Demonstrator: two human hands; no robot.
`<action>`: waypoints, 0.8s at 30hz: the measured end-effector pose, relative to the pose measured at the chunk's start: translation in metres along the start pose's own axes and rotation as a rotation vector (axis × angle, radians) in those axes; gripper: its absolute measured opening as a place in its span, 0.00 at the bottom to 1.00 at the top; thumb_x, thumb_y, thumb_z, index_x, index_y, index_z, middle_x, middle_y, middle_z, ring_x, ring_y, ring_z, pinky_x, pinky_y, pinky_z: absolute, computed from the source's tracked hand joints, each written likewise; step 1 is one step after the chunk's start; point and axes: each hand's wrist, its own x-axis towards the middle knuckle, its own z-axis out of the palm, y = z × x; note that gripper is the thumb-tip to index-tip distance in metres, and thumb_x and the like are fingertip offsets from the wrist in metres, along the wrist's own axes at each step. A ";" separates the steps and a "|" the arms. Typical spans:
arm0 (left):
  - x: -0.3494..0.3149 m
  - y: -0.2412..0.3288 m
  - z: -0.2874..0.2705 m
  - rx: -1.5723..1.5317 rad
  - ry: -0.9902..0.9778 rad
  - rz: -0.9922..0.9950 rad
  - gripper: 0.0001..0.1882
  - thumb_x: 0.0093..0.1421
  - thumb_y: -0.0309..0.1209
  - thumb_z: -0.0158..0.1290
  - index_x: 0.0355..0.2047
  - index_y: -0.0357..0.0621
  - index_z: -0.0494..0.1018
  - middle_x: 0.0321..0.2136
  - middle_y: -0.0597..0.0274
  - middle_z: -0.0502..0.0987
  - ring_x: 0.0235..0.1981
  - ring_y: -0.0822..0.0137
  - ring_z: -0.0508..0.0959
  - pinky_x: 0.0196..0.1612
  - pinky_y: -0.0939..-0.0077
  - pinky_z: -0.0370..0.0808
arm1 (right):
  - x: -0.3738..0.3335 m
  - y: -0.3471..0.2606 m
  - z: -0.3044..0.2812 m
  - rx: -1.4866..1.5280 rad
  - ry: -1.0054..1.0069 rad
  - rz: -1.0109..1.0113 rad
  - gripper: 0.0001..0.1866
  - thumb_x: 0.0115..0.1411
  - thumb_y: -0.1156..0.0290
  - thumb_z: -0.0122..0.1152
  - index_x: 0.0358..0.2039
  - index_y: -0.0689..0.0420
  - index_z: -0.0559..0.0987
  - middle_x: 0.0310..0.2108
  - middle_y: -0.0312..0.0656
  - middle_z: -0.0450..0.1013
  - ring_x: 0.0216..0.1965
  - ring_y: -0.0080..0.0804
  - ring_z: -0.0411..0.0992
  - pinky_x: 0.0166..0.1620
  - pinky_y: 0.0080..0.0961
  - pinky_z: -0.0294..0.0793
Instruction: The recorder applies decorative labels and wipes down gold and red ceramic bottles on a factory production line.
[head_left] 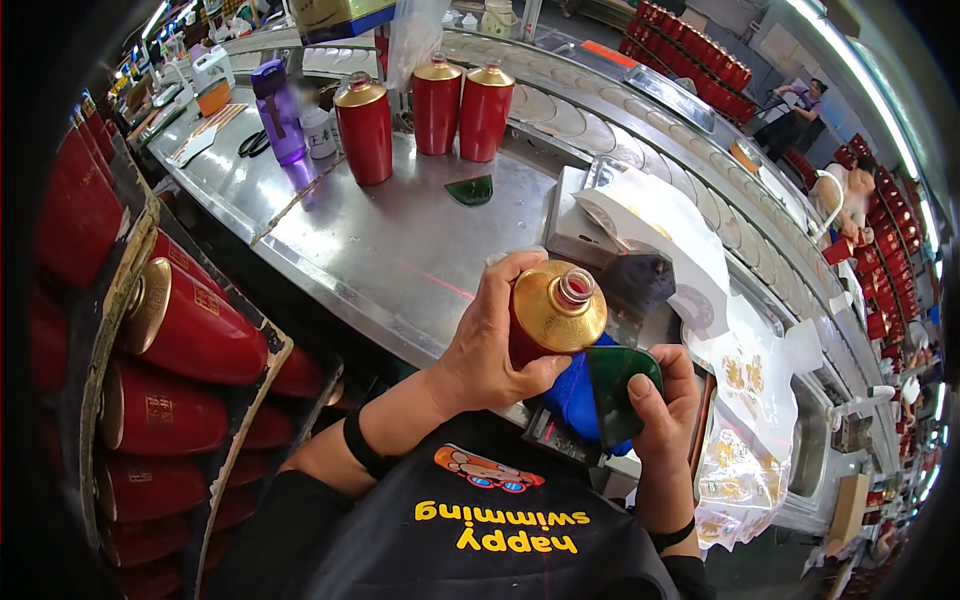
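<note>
My left hand [490,345] is wrapped round a red bottle with a gold shoulder [560,308], its open glass mouth tilted up toward me. Between the thumb and fingers of my right hand [665,405] is a flat dark green scraper [618,385], close against the bottle's lower right side; whether it touches cannot be made out. A blue cloth [573,400] shows behind the scraper. Another dark green scraper [470,190] lies on the metal table [350,245], near three upright red bottles with gold shoulders [365,135].
A purple drink bottle [279,112] and a white bottle [319,133] stand at the back left. Racked red bottles [190,325] crowd my left side. To the right are transfer sheets with gold patterns [740,385] and a sink [812,440]. A conveyor [640,130] curves behind; co-workers [850,195] are farther off.
</note>
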 end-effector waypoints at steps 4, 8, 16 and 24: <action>0.001 -0.002 0.000 -0.002 0.013 0.022 0.45 0.49 0.33 0.64 0.63 0.39 0.52 0.54 0.44 0.64 0.56 0.49 0.69 0.62 0.61 0.65 | -0.001 0.002 -0.002 -0.029 -0.003 0.008 0.15 0.61 0.70 0.66 0.43 0.58 0.70 0.35 0.33 0.74 0.35 0.15 0.70 0.39 0.13 0.69; 0.000 0.000 0.000 -0.056 0.011 -0.026 0.42 0.49 0.33 0.63 0.62 0.38 0.55 0.54 0.45 0.65 0.56 0.49 0.69 0.62 0.61 0.64 | 0.000 0.002 0.002 0.017 0.000 -0.014 0.15 0.61 0.71 0.66 0.43 0.59 0.70 0.35 0.33 0.74 0.35 0.15 0.70 0.39 0.14 0.69; 0.004 -0.001 -0.004 -0.067 -0.054 0.005 0.41 0.49 0.31 0.61 0.63 0.37 0.56 0.55 0.44 0.66 0.56 0.49 0.69 0.63 0.62 0.64 | -0.003 0.004 -0.001 0.062 -0.005 0.056 0.16 0.60 0.70 0.66 0.43 0.57 0.69 0.37 0.35 0.74 0.36 0.17 0.71 0.41 0.14 0.70; 0.005 0.013 -0.009 0.036 -0.065 0.016 0.40 0.50 0.28 0.59 0.63 0.36 0.57 0.55 0.44 0.67 0.57 0.49 0.69 0.63 0.61 0.63 | -0.004 0.009 -0.006 0.125 0.003 0.050 0.15 0.61 0.70 0.66 0.43 0.59 0.69 0.35 0.33 0.73 0.35 0.15 0.69 0.39 0.14 0.68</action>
